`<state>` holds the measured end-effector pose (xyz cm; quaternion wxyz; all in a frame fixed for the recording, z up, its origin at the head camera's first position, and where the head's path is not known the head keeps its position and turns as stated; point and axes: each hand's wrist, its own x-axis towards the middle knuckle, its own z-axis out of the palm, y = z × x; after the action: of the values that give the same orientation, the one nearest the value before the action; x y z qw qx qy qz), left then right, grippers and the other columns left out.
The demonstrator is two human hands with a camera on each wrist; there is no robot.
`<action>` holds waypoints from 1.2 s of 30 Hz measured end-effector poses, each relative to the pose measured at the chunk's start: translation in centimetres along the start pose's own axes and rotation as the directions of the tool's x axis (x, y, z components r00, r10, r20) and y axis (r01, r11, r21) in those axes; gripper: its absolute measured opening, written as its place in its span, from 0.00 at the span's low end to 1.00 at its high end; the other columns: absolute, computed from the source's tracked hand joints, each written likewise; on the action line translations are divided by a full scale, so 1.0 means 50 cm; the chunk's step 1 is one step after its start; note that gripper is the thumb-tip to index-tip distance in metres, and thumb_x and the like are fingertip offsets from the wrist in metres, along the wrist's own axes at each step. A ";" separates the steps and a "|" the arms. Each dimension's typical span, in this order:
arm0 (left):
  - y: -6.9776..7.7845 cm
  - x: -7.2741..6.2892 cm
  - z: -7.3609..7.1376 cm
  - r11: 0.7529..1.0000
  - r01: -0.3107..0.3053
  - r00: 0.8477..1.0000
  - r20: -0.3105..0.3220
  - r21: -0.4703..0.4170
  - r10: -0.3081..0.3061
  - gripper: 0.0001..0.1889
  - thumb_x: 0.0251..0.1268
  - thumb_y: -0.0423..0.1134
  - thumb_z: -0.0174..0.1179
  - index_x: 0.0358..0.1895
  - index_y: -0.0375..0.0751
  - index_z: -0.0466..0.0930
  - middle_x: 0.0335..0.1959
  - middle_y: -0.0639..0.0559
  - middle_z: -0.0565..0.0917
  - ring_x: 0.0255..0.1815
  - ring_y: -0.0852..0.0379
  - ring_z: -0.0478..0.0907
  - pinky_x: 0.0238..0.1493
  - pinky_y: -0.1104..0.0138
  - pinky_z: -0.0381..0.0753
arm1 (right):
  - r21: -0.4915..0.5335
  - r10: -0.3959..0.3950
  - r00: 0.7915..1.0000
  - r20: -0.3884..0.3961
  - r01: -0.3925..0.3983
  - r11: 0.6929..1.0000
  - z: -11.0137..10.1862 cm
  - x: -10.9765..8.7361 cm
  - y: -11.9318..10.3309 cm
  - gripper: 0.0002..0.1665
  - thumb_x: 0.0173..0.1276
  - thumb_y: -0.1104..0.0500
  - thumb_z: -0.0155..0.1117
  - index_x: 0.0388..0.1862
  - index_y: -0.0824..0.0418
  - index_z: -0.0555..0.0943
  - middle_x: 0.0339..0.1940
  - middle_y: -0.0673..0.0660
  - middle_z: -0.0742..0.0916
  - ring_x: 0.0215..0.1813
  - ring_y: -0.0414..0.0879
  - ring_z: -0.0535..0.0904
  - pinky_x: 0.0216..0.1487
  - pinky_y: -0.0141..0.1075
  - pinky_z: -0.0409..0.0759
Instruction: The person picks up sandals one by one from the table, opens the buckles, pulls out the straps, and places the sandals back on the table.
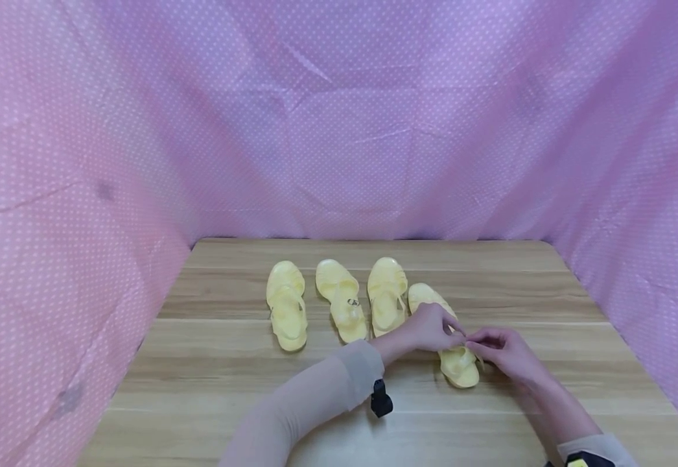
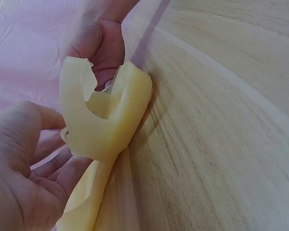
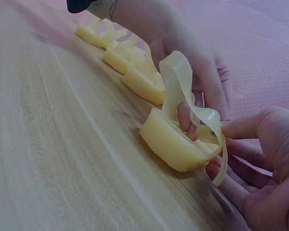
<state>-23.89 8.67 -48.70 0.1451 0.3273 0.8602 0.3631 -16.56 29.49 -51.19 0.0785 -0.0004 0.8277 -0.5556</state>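
Observation:
A pale yellow jelly sandal (image 1: 459,373) lies at the right end of a row, toe pointing away, sole on the wooden table. Its heel strap stands up, plain in the left wrist view. My left hand (image 1: 432,326) reaches across from the left and grips the side strap, a fingertip showing inside the sandal in the right wrist view. From the right, my right hand (image 1: 505,353) pinches the same ankle strap (image 3: 223,163) near its small metal fastener. The strap's loose end hangs down beside the right fingers. Both hands' fingertips nearly meet there.
Three more matching sandals stand to the left: one at the far left (image 1: 288,314), one with a dark buckle (image 1: 341,295), and one (image 1: 387,292) close beside my left forearm. Pink dotted cloth (image 1: 350,162) surrounds the wooden table (image 1: 199,389) at the back and sides.

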 end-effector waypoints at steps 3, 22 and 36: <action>-0.008 0.001 0.000 0.998 -0.053 0.999 0.002 0.036 0.053 0.07 0.69 0.46 0.72 0.44 0.53 0.95 0.34 0.62 0.94 0.25 0.80 0.77 0.30 0.84 0.76 | 0.006 0.004 1.000 0.006 -0.004 1.000 -0.001 0.000 0.001 0.19 0.74 0.63 0.70 0.55 0.76 0.84 0.39 0.40 0.92 0.42 0.30 0.84 0.41 0.27 0.82; -0.021 0.010 -0.008 0.991 -0.126 0.992 0.029 0.038 0.125 0.07 0.69 0.47 0.72 0.43 0.54 0.96 0.35 0.65 0.94 0.28 0.77 0.73 0.32 0.83 0.73 | -0.002 -0.016 1.000 -0.004 0.016 1.000 -0.001 0.000 0.001 0.18 0.74 0.63 0.71 0.55 0.76 0.84 0.41 0.41 0.92 0.42 0.30 0.85 0.43 0.27 0.83; -0.007 0.007 -0.014 0.998 -0.060 0.997 0.043 -0.017 0.061 0.10 0.69 0.39 0.68 0.48 0.52 0.95 0.25 0.62 0.86 0.19 0.71 0.67 0.22 0.79 0.66 | 0.027 -0.019 1.000 0.009 0.019 0.999 0.000 -0.003 -0.009 0.18 0.74 0.65 0.70 0.55 0.79 0.83 0.38 0.40 0.91 0.40 0.32 0.85 0.41 0.29 0.85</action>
<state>-24.66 8.34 -48.45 0.1553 0.3599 0.8436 0.3671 -16.46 29.31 -50.75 0.0771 -0.0098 0.8196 -0.5676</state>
